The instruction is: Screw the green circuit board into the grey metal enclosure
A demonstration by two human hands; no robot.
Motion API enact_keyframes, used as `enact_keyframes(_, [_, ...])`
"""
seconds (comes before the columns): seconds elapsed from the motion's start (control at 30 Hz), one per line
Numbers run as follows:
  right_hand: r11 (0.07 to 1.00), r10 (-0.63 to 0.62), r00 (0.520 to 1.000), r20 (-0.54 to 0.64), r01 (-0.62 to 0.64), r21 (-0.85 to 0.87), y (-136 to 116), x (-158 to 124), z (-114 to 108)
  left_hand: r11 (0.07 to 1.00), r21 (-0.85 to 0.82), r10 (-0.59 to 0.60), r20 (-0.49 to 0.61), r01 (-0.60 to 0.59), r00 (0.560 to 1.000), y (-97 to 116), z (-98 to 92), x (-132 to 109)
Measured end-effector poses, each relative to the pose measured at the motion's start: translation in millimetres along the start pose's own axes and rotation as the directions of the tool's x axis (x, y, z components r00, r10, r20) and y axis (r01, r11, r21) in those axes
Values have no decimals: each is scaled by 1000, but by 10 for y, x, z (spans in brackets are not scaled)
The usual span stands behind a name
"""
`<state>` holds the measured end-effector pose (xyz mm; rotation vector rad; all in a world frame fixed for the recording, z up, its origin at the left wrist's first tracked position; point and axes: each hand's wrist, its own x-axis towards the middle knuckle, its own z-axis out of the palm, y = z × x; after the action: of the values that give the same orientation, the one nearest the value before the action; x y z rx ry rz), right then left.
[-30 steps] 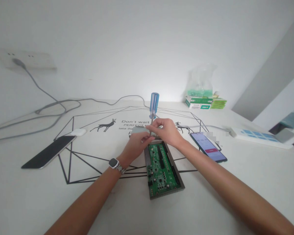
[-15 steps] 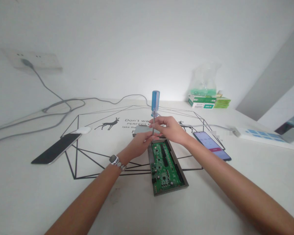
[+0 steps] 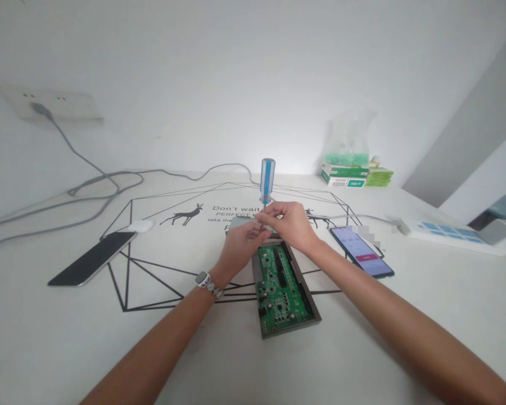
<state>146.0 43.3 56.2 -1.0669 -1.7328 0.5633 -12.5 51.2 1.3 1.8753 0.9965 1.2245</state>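
Observation:
A screwdriver (image 3: 267, 179) with a blue-and-clear handle stands nearly upright, tip down. My right hand (image 3: 290, 222) pinches its thin shaft just below the handle. Close beside it, my left hand (image 3: 242, 242) has thumb and fingers pressed together at the shaft's lower end. The screwdriver's tip and whatever lies between the left fingers are hidden. Under and in front of both hands lies a green circuit board (image 3: 283, 292), set in a shallow grey metal case. A grey flat piece (image 3: 242, 221) shows partly behind my left hand.
To the left lie a dark flat slab (image 3: 93, 259) and a white mouse-like object (image 3: 142, 226). A lit phone (image 3: 362, 252) is right of my right forearm. Farther right sits a white power strip (image 3: 451, 236). Boxes (image 3: 346, 174) and a grey cable (image 3: 96, 194) lie near the wall.
My left hand has lifted slightly, its fingers more curled at the shaft. The screwdriver handle has turned a little about its length. The view has shifted slightly.

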Motion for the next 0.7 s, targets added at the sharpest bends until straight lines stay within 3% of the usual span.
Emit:
enact_keyframes(0.13, [999, -16, 999, -39, 15, -38, 11, -20, 28, 996, -83, -36, -2, 36, 999, -5, 25, -4])
enact_keyframes(0.53, [991, 48, 991, 121, -62, 116, -86, -4, -15, 993, 90, 60, 166, -76, 984, 29, -96, 20])
enact_keyframes(0.7, [997, 5, 996, 89, -12, 77, -49, -5, -3, 996, 44, 73, 126, -79, 989, 8, -68, 13])
